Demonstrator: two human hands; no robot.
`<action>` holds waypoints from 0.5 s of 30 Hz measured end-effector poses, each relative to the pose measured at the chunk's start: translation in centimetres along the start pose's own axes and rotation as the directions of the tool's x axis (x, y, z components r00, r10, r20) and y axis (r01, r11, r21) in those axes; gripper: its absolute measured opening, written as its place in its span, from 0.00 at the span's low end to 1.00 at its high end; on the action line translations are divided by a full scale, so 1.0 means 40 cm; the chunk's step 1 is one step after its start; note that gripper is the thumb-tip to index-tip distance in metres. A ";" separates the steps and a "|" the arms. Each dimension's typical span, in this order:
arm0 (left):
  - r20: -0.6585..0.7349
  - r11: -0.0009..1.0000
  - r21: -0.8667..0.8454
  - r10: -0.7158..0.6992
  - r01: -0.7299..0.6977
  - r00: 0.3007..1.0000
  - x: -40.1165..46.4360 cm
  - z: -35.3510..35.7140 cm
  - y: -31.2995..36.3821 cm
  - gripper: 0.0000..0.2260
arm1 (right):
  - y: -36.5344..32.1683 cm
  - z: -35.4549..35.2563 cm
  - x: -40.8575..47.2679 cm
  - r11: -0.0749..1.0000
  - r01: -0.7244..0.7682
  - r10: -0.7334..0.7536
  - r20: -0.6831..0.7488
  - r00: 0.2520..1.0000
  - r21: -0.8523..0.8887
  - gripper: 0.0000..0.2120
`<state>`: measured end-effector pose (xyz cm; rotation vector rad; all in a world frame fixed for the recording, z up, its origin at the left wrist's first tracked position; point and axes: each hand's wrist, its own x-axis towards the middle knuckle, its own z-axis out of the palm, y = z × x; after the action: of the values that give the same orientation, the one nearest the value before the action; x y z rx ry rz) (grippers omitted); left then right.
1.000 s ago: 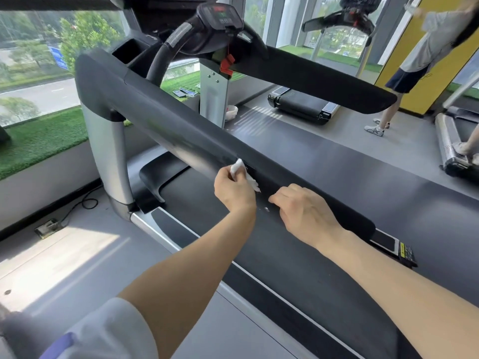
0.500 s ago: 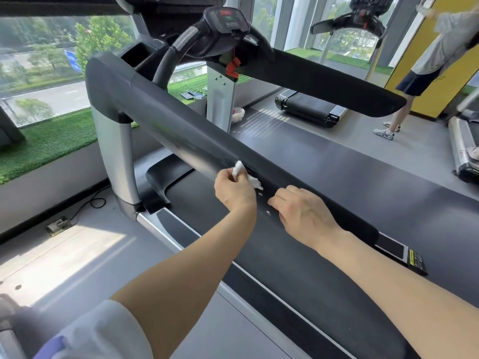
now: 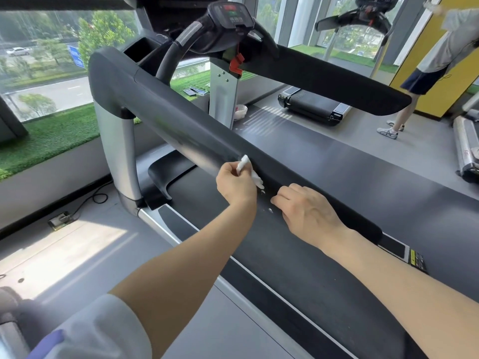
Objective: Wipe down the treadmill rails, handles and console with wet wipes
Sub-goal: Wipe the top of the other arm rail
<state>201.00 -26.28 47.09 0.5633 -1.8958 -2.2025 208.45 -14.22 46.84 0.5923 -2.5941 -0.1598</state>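
The near black rail point(image 3: 181, 130) of the treadmill runs diagonally from upper left to lower right. My left hand point(image 3: 234, 183) grips a crumpled white wet wipe point(image 3: 247, 168) and holds it against the rail's lower side. My right hand point(image 3: 305, 213) is just to the right of it, fingers curled against the same rail; what its fingertips touch is hidden. Small white flecks point(image 3: 270, 210) sit on the rail between the two hands. The console point(image 3: 230, 12) with its curved handle point(image 3: 181, 45) stands at the top, and the far rail point(image 3: 324, 81) stretches to the right.
The black running belt point(image 3: 350, 182) lies beyond the near rail. A silver post point(image 3: 116, 151) holds the rail at the left. Another person point(image 3: 435, 60) stands at the upper right by other treadmills point(image 3: 313, 104). A cable and floor socket point(image 3: 61, 220) lie at the left.
Both hands stay at the same spot on the rail; the left hand with the wipe shifts only slightly. The view has drifted a little, so the treadmill sits further right in frame.
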 end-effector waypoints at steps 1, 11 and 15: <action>-0.013 1.000 -0.016 0.005 -0.006 1.000 0.016 -0.002 0.012 0.10 | 0.001 0.000 -0.002 1.000 0.000 0.000 0.000 1.000 0.001 0.18; -0.064 0.996 -0.082 -0.035 0.029 0.997 0.059 -0.021 -0.005 0.09 | -0.005 -0.008 -0.001 1.000 -0.021 0.023 0.055 0.998 -0.022 0.10; -0.062 0.995 -0.100 -0.022 0.016 0.998 0.038 -0.018 -0.029 0.07 | -0.010 -0.011 -0.003 0.999 -0.020 0.022 0.059 0.998 -0.041 0.13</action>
<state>200.03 -27.31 45.64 0.6286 -1.7466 -2.2480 208.92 -14.54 47.10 0.5536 -2.6468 -0.2253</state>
